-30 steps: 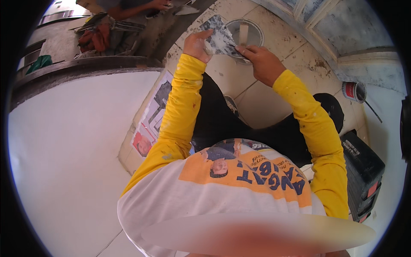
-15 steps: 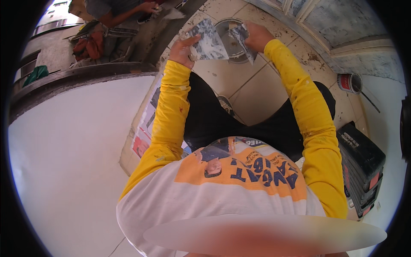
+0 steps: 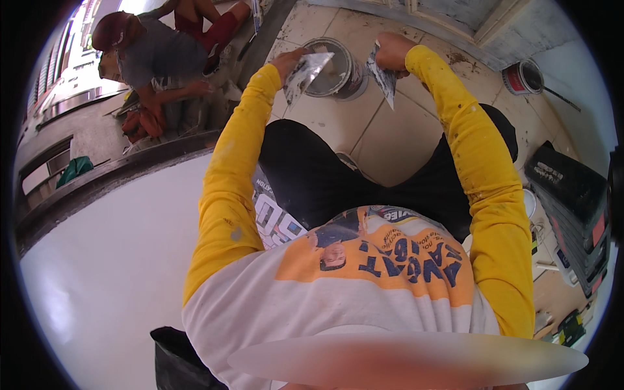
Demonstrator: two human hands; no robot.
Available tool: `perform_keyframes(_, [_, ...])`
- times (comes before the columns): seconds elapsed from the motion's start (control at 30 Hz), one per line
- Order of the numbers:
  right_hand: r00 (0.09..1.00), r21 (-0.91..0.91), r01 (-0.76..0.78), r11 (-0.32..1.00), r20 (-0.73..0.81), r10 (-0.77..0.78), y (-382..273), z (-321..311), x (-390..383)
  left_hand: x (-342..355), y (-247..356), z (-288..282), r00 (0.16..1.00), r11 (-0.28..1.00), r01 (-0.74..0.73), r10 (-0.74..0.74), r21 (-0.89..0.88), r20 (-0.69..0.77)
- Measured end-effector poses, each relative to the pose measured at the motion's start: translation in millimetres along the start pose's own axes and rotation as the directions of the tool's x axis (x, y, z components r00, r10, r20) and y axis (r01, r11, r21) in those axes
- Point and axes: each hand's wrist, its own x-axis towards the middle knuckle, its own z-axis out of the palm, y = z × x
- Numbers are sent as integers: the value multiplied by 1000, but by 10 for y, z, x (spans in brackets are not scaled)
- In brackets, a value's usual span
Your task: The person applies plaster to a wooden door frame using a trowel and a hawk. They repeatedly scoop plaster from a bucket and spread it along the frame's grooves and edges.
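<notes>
My left hand is closed on the edge of a flat metal putty spreader smeared with white paste. This spreader is tilted in front of the left side of a round bucket on the tiles. My right hand grips a second putty spreader, its smeared blade pointing down toward me, just right of the bucket. The two blades are apart. Whether either spreader has a handle is hidden by my fingers. Greyish matter shows inside the bucket.
A co-worker in a red cap sits beyond a dark ledge at the far left. A panelled door stands ahead. At right are a can with a stick and a black toolbox; a pale surface spreads at left.
My hands have moved apart, the left one going left with its spreader tilted more steeply. More of the bucket shows between them. The view has shifted, showing more of the co-worker.
</notes>
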Motion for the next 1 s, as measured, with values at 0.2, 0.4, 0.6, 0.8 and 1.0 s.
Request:
perform_keyframes(0.2, [985,95,104,990,-145,-89,69,-128,-50,568,-84,404,984,872,176,-173,457,-50])
perform_keyframes(0.4, [961,24,204,979,-195,-195,19,-56,-7,290,-49,181,990,590,139,-82,795,-112])
perform_keyframes(0.6, [970,320,209,924,-185,-155,-62,80,60,-335,129,-195,967,642,159,50,750,-248])
perform_keyframes(0.8, [984,715,125,688,-178,7,-97,375,340,-943,802,-652,813,241,-273,576,932,89])
perform_keyframes(1.0, [990,872,-49,487,-22,139,-124,749,429,-1332,1215,-724,823,287,-228,568,930,27])
